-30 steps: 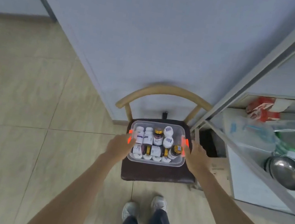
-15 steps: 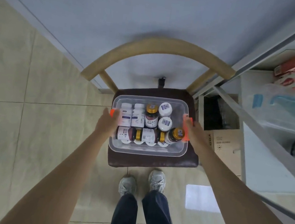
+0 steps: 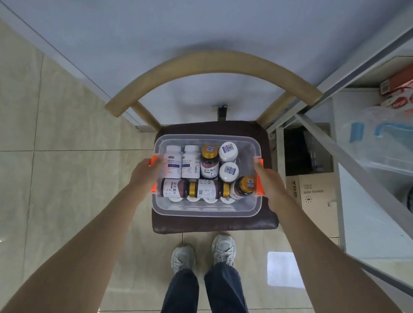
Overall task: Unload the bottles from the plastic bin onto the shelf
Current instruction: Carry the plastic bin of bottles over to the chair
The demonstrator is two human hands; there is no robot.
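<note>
The plastic bin (image 3: pixel 203 210) sits on the dark seat of a chair (image 3: pixel 213 225), and it holds all the bottles (image 3: pixel 207 168), some standing with white or gold caps up, some lying across the near part of the bin. The left hand (image 3: pixel 144 174) grips the bin's left side at the orange clip (image 3: pixel 153 161), and the right hand (image 3: pixel 270 185) grips its right side at the other orange clip (image 3: pixel 259 182); both wrap the rim, though the fingertips are hidden behind the bin's walls. The step in hand looks like taking hold of the bin to bring it toward the shelf (image 3: pixel 371 184), which stands just right of the chair. To do it well, the lift should be level and even on both sides, since the lying bottles can roll and the standing ones can tip. It is wise to hold under the rim and not by the clips alone, which may swing loose. The shelf's metal rail runs close to the bin's right side, so the path should clear it. Hard to tell: whether the bin is resting on the seat or just off it, and how many bottles lie underneath the top layer. The shelf is cut off at the right edge and blurred, so free space on it cannot be judged.
</note>
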